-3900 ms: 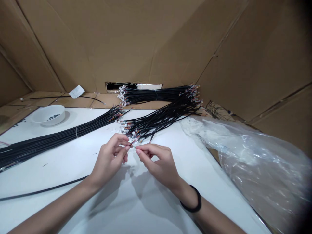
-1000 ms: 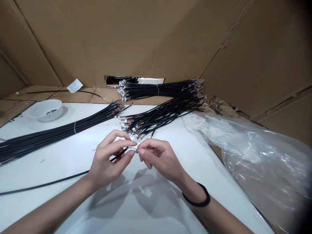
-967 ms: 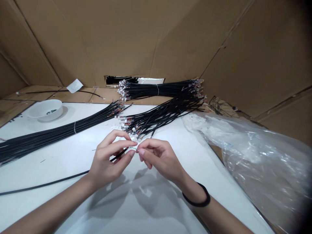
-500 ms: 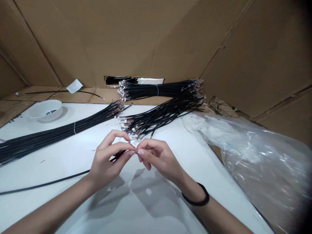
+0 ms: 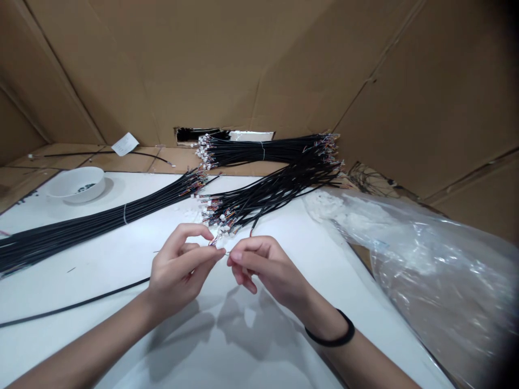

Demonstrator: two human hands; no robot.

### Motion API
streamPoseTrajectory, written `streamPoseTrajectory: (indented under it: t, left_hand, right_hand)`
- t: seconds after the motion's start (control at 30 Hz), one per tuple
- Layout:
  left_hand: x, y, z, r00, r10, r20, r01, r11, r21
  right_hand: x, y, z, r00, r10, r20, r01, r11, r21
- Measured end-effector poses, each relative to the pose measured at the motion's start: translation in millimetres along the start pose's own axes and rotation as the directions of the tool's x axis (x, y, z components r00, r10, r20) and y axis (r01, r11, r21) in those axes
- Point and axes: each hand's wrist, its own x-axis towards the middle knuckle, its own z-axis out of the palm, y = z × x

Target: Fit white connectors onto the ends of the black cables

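My left hand (image 5: 182,267) pinches the end of a single black cable (image 5: 73,306) that trails off left across the white table (image 5: 121,254). My right hand (image 5: 263,265), a black band on its wrist, is pinched closed right beside the left fingertips, on something too small to name. The two sets of fingertips nearly touch. Just beyond them lies a loose bundle of black cables (image 5: 267,195) with white connectors and coloured wire ends.
A long tied cable bundle (image 5: 93,221) runs to the left edge. Another tied bundle (image 5: 263,151) lies at the back by the cardboard wall. A white bowl (image 5: 77,185) sits at far left. A crumpled clear plastic bag (image 5: 425,270) covers the right side.
Both hands have sunk slightly toward me and stay pinched together. The cable end, visible between my left fingers a second ago, is now mostly hidden by them.
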Motion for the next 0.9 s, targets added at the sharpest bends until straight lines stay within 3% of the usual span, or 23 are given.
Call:
streamPoseTrajectory:
  t: [0.23, 0.4, 0.5, 0.6, 0.73, 0.9]
  left_hand:
    - [-0.5, 2.0, 0.3, 0.998, -0.048, 0.045, 0.052, 0.996, -0.074]
    - [1.4, 1.8, -4.9, 0.977, -0.18, 0.112, 0.201, 0.952, -0.232]
    - [2.4, 0.5, -3.6, 0.923, -0.349, 0.165, 0.385, 0.855, -0.347]
    - [5.6, 1.2, -0.4, 0.815, -0.531, 0.233, 0.572, 0.669, -0.475]
    - [10.9, 2.2, -0.6, 0.631, -0.692, 0.35, 0.753, 0.439, -0.491]
    - [14.1, -3.0, -2.6, 0.529, -0.686, 0.5, 0.824, 0.275, -0.495]
  right_hand:
    - [0.8, -0.1, 0.9, 0.994, -0.084, -0.071, 0.078, 0.993, -0.089]
    - [1.9, -1.5, 1.7, 0.986, -0.118, -0.12, 0.1, 0.984, -0.147]
    - [1.8, -2.2, 2.2, 0.98, -0.133, -0.148, 0.106, 0.979, -0.176]
    - [-0.3, -4.7, 4.9, 0.964, -0.2, -0.175, 0.138, 0.94, -0.313]
    - [-3.4, -5.6, 9.8, 0.875, -0.473, -0.104, 0.313, 0.716, -0.624]
    - [-3.7, 0.6, 9.4, 0.699, -0.711, 0.073, 0.434, 0.341, -0.834]
